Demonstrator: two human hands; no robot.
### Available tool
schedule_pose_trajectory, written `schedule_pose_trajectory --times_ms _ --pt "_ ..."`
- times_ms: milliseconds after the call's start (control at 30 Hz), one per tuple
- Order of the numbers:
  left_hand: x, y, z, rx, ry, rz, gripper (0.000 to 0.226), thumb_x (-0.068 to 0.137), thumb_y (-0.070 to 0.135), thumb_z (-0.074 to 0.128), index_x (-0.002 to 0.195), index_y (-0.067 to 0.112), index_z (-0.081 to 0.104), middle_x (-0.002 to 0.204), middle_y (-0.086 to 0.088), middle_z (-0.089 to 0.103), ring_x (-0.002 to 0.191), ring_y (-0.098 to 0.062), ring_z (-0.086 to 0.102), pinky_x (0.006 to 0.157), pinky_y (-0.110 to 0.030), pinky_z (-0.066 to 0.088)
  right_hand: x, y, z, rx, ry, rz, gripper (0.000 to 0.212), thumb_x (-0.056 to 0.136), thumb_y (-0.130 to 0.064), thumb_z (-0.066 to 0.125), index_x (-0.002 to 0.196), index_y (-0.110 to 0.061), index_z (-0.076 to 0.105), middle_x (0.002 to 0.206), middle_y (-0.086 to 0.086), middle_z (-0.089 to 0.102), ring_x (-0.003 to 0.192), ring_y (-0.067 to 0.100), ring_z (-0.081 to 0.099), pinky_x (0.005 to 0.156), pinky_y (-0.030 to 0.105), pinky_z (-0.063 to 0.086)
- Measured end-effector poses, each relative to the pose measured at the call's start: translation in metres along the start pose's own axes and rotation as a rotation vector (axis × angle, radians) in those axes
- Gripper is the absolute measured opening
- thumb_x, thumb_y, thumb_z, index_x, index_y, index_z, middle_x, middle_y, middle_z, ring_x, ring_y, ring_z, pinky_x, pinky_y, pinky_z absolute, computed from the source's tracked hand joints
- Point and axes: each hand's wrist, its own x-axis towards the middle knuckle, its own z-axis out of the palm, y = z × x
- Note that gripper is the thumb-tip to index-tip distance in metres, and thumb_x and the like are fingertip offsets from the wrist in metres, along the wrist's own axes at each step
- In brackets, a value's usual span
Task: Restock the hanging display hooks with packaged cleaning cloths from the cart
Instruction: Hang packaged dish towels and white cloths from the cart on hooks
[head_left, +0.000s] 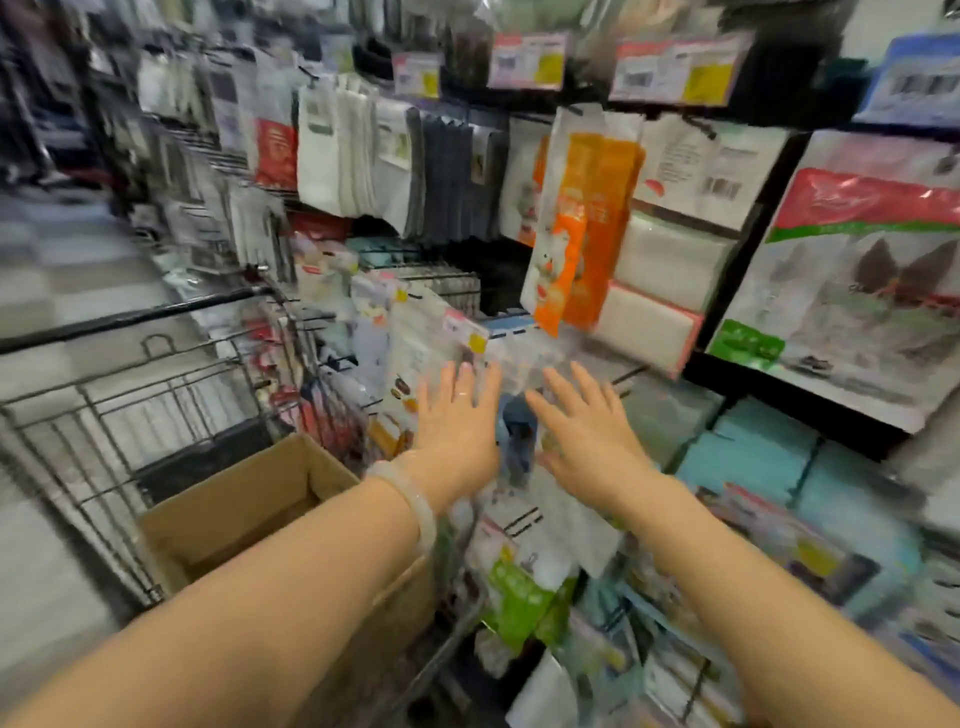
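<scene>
Left fingers: the fingers (470, 382) are straight and slightly spread, tips pointing up and away, holding nothing; a thin ring sits on one.
Left hand: the left hand (457, 426) is palm-down, just left of the blurred clear plastic package with a dark blue item inside (517, 436); whether it touches the package cannot be told.
Left arm: stretched forward from the lower left, a pale translucent bangle (410, 506) on the wrist, passing over the open brown cardboard box (244, 514).
Right fingers: the fingers (576, 387) are straight and fanned, tilted up-left, gripping nothing.
Right hand: the right hand (592, 436) is palm-down just right of that package, thumb low beside it.
Right arm: reaches in from the lower right.
Cart: the black wire cart (156, 395) stands left of the package, the box inside it.
Hanging stock: an orange-and-white packaged cloth (582, 228) hangs above the package; a red-and-green-labelled clear pack (852, 270) hangs up and to the right.
Sharpness: motion blur hides the finer details.
</scene>
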Motion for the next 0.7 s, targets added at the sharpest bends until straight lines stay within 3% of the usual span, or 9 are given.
schedule_pose_trajectory --times_ms 133,300,467,700 --pt "-0.031 -0.111 0.025 0.08 -0.08 -0.194 0.084 0.094 0.04 0.047 0.151 0.022 -0.013 0.16 -0.012 -0.014 0.146 -0.033 -0.016 0.115 -0.053 -0.004 0.05 -0.107 0.051 -0.009 -0.115 -0.178 0.067 0.094 -0.032 0.048 0.149 -0.027 0.011 0.16 0.005 -0.007 0.145 0.03 -0.013 0.115 0.052 -0.006" --pt "-0.078 -0.225 0.058 0.104 -0.177 -0.432 0.084 0.094 0.036 0.047 0.15 0.017 -0.013 0.16 -0.016 -0.01 0.145 -0.036 -0.015 0.115 -0.055 -0.002 0.093 -0.216 0.113 0.059 -0.242 -0.309 0.061 0.095 -0.022 0.04 0.15 -0.025 0.012 0.16 0.007 -0.004 0.146 0.03 -0.009 0.115 0.051 -0.004" --pt "-0.108 -0.284 0.086 0.031 -0.255 -0.613 0.083 0.094 0.038 0.046 0.151 0.018 -0.01 0.159 -0.017 -0.011 0.146 -0.034 -0.015 0.116 -0.054 -0.002 0.124 -0.262 0.16 0.032 -0.343 -0.415 0.065 0.092 -0.026 0.048 0.149 -0.022 0.016 0.159 0.01 0.0 0.146 0.031 -0.006 0.115 0.052 -0.001" --pt "-0.1 -0.314 0.144 -0.086 -0.43 -0.779 0.089 0.091 0.038 0.051 0.151 0.017 -0.012 0.159 -0.015 -0.013 0.146 -0.033 -0.016 0.117 -0.049 -0.003 0.175 -0.286 0.239 0.073 -0.549 -0.463 0.068 0.092 -0.036 0.052 0.148 -0.02 0.018 0.159 0.011 0.002 0.146 0.031 -0.003 0.117 0.048 0.005"
